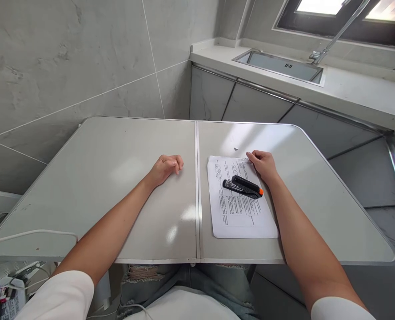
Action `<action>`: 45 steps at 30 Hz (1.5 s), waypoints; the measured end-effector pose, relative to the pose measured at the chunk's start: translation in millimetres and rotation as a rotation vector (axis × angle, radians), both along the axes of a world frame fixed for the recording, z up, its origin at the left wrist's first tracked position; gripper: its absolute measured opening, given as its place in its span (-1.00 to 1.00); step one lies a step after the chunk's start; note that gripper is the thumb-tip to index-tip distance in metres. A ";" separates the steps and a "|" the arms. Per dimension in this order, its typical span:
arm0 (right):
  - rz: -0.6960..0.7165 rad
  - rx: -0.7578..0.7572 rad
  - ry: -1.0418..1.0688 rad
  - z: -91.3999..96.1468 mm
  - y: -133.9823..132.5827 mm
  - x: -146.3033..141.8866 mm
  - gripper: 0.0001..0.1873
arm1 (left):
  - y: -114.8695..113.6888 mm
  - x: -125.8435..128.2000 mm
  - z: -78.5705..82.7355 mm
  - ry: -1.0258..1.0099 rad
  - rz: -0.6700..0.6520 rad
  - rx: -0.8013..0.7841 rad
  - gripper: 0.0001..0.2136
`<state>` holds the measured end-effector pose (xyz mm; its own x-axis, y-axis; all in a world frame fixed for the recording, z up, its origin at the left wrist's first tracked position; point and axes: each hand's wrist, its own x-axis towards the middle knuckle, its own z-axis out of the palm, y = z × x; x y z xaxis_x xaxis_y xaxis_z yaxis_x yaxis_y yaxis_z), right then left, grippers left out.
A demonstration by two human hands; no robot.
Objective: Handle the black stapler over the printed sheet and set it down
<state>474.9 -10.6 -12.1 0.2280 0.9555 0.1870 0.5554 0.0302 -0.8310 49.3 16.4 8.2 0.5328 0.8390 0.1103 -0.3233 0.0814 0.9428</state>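
A printed sheet of paper (239,212) lies on the right half of a grey folding table (124,178). On the paper rests a black stapler (242,186) with an orange end. My right hand (263,164) sits on the paper's upper right corner with its fingers curled and pressed on the sheet. My left hand (165,168) rests on the bare table left of the centre seam, fingers curled into a loose fist with nothing in them. A small loose staple (236,149) lies on the table just beyond the paper.
A white cable (30,234) runs over the table's near left edge. Behind the table stands a counter with a steel sink (279,65) and a tap (330,42). A tiled wall rises on the left. Clutter lies on the floor at lower left.
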 end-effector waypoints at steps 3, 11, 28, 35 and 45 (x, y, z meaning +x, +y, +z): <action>-0.006 0.003 -0.032 1.1 -0.7 -0.6 -0.53 | -2.8 3.5 1.5 0.088 -0.043 0.130 -0.74; 0.197 -0.070 0.065 22.1 -14.4 -2.6 -0.50 | -1.2 2.7 -4.4 0.183 -0.116 0.336 -0.81; 1.103 -0.291 -0.012 51.0 -25.5 -41.0 -0.65 | -1.4 2.8 -5.0 0.210 -0.144 0.331 -0.78; 1.158 -0.244 -0.010 47.8 -25.8 -51.1 -0.67 | -2.1 3.7 -4.5 0.220 -0.124 0.324 -0.78; 1.254 -0.191 0.023 44.4 -26.5 -65.1 -0.67 | -1.9 4.1 -5.7 0.236 -0.115 0.323 -0.79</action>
